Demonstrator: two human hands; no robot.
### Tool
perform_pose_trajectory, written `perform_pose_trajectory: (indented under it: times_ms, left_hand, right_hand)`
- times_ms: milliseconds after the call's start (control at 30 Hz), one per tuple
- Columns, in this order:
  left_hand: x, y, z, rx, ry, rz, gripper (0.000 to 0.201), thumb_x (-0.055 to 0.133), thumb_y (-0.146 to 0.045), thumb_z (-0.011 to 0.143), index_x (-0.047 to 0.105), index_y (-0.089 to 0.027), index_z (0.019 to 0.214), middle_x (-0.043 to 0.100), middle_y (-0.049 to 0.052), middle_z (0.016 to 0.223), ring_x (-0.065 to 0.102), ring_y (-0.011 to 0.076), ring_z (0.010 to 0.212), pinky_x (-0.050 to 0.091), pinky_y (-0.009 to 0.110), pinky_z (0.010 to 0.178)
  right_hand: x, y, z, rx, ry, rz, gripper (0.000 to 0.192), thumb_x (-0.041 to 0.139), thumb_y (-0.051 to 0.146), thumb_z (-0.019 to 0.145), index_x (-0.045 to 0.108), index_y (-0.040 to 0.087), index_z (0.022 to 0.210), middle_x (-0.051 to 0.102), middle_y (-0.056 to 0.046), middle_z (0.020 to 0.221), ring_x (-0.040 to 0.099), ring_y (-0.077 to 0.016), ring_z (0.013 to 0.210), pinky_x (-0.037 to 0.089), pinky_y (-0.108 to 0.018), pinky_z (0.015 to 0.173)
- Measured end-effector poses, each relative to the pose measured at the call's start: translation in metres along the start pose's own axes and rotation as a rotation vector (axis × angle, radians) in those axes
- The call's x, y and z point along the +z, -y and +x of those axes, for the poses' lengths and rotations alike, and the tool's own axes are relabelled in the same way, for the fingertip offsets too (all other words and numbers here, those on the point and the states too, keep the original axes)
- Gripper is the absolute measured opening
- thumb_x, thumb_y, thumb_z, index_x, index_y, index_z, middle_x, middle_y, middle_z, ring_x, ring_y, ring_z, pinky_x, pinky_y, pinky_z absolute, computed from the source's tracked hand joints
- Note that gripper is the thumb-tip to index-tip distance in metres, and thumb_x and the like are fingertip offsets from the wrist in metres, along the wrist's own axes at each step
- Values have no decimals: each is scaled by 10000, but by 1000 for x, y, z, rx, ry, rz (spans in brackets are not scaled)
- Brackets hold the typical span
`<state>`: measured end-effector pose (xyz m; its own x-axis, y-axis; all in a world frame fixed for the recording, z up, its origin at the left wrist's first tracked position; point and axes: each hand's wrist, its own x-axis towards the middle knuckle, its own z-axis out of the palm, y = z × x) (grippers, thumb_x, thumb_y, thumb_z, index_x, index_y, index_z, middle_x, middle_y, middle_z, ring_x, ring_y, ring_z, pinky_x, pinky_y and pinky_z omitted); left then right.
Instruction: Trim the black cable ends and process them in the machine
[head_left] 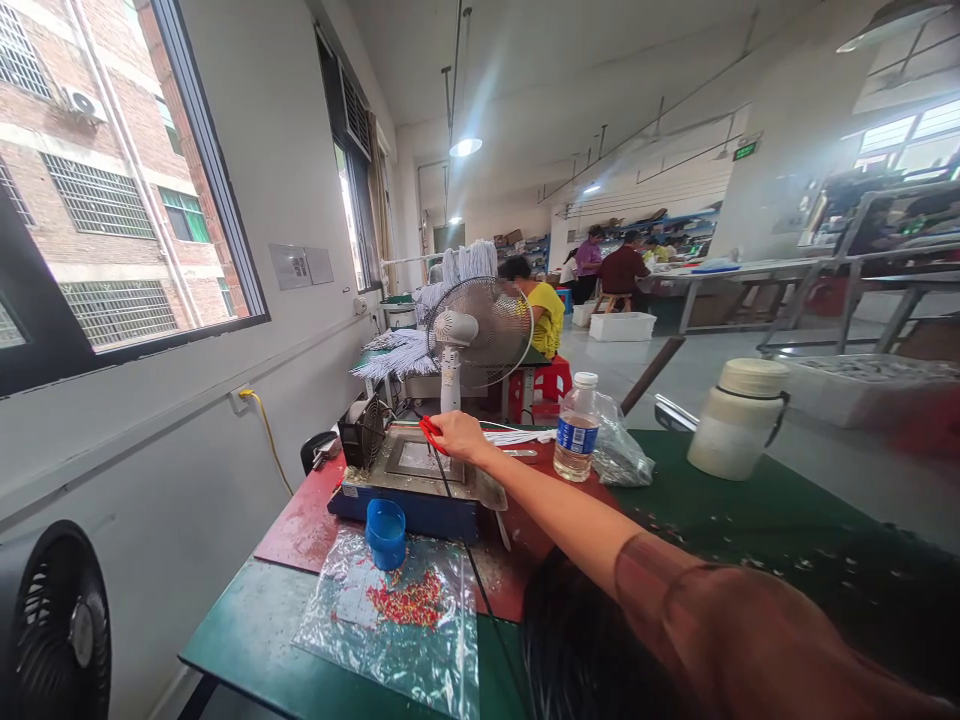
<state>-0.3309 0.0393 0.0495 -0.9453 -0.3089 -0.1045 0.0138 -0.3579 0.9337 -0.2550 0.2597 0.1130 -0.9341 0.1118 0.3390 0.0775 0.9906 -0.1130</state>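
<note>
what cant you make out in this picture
All in the head view:
- left hand: out of frame
- red item: partly covered by the right hand, its exact form too small to tell
- red and yellow bits: too small to identify
- black fan: cut off by the left edge

A factory workshop, shown by people (628,265) at long worktables (787,267) and bundled pale wires (401,358).

Head-worn, facing forward and down over workbench (240,625). Sits close above near end; looks along forearm (559,492) to right hand (459,437) mid-frame. Takes in wide span, window (127,170) at left to far tables (739,272) at right.
</note>
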Motion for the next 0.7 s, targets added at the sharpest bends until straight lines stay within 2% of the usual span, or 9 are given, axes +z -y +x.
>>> perform_pose_trajectory:
  times_ms: [133, 300, 467, 533, 633, 700]
  left_hand:
    - [1, -11, 4, -34, 12, -15, 600, 175, -502, 786, 634, -152, 948, 667, -9, 742, 634, 208, 799, 514, 260, 528]
    - [-1, -23, 2, -89, 43, -15, 532, 244, -515, 776, 609, -203, 1005, 680, 2, 765, 636, 190, 760, 493, 248, 484]
    - [-8, -31, -2, -143, 29, -6, 608, 151, -492, 792, 597, -167, 1045, 670, 16, 887, 622, 199, 788, 445, 220, 461]
    - [-10, -33, -3, -158, 14, 2, 584, 177, -521, 780, 570, -205, 1076, 665, 4, 877, 624, 210, 807, 479, 238, 477]
    - [-10, -29, -10, -181, -12, 19, 605, 140, -549, 770, 521, -234, 1120, 655, -7, 869, 623, 236, 841, 519, 281, 510]
    - [-12, -17, -22, -195, -35, 34, 610, 121, -551, 768, 479, -250, 1159, 653, 9, 902, 621, 236, 865, 528, 295, 524]
  right_hand:
    - [-1, 0, 0, 3, -1, 0, 345, 358, 409, 848, 639, 214, 802, 655, -48, 795, 568, -152, 705, 221, -230, 505]
    - [-4, 1, -2, 8, -3, 7, 336, 370, 409, 844, 638, 214, 795, 656, -45, 785, 569, -151, 709, 214, -231, 498]
    - [-5, 1, -4, 21, -3, 20, 343, 371, 417, 842, 648, 219, 803, 656, -44, 782, 562, -150, 696, 223, -228, 508]
    - [-5, 2, -5, 25, -3, 26, 349, 368, 420, 843, 652, 220, 807, 655, -45, 781, 558, -150, 694, 228, -228, 513]
    - [-7, 2, -6, 31, -8, 39, 341, 375, 411, 840, 652, 217, 801, 652, -43, 775, 550, -147, 685, 222, -230, 510]
    - [-8, 2, -8, 34, -13, 51, 323, 389, 402, 833, 648, 213, 795, 650, -38, 769, 544, -141, 675, 214, -229, 505]
